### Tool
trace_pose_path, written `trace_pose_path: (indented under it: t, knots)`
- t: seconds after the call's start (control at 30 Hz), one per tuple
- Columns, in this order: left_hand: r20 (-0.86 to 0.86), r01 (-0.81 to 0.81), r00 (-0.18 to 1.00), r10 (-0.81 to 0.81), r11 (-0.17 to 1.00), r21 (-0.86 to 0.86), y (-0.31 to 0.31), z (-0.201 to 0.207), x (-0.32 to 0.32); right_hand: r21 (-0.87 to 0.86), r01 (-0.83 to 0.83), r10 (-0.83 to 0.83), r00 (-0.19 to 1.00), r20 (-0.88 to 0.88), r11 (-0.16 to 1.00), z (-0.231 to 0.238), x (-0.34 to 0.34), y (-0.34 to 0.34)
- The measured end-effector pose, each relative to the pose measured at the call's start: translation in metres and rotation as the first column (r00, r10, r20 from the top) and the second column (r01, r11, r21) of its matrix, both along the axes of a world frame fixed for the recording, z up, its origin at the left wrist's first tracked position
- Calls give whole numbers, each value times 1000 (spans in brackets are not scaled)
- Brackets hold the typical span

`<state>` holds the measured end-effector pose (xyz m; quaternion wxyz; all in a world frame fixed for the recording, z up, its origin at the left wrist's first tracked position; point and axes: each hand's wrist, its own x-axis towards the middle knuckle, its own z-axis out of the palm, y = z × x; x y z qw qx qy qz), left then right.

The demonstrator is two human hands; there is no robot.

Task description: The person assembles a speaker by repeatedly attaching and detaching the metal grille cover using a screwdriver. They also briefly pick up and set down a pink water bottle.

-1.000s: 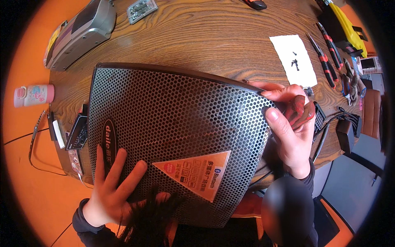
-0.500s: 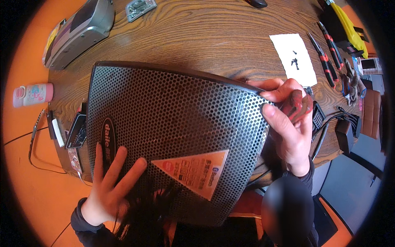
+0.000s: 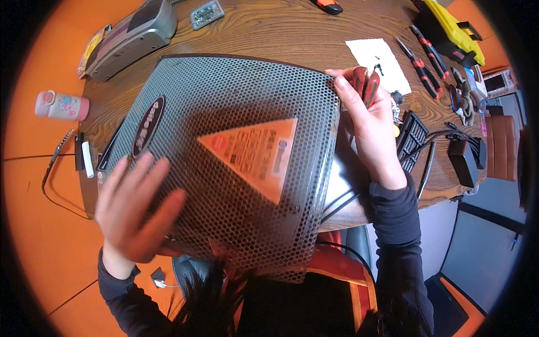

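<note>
A dark perforated metal speaker grille [image 3: 236, 95], with an oval badge and an orange triangular sticker [image 3: 255, 154], is held tilted over the near side of the table. My right hand [image 3: 368, 121] grips its upper right corner, thumb on the front face. Red handles of a plier-like tool [image 3: 365, 84] also sit in that hand; the tool's head is hidden. My left hand [image 3: 135, 202], blurred, is at the grille's lower left with its fingers apart. Whether it touches the mesh I cannot tell.
A wooden table [image 3: 269, 39] carries a paper with small black screws [image 3: 378, 66], pliers [image 3: 418, 67], a yellow toolbox [image 3: 455, 33], a silver device [image 3: 135, 42] and a black slotted part [image 3: 412, 135]. Black cables run under the grille's right side. A pink-and-white bottle [image 3: 62, 105] stands left.
The grille has shifted upward in view and tilted, so light shows through its mesh. My right hand moved up with its corner. My left hand moved slightly left and up, fingers still apart.
</note>
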<state>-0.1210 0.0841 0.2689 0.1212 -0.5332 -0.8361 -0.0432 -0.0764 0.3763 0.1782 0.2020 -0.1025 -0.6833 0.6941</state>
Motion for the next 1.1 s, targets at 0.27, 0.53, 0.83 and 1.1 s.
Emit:
trace_pose_path:
  t: [0.27,0.53,0.83,1.1]
  knots:
    - [-352,241,922,-160,950,199,14,39,-48,44,15,-13,1000,-27,999,-3,-4,1]
    - [-239,355,915,-326,930,91,41,79,-74,-201,-1,5,1000,16,980,-7,-1,2]
    - [-293,260,929,-227,963,77,8,70,-100,-165,18,-17,1000,7,986,-16,-4,9]
    - [-67,199,979,-194,977,79,-1,73,-119,-162,-10,1,999,-54,987,-13,-3,6]
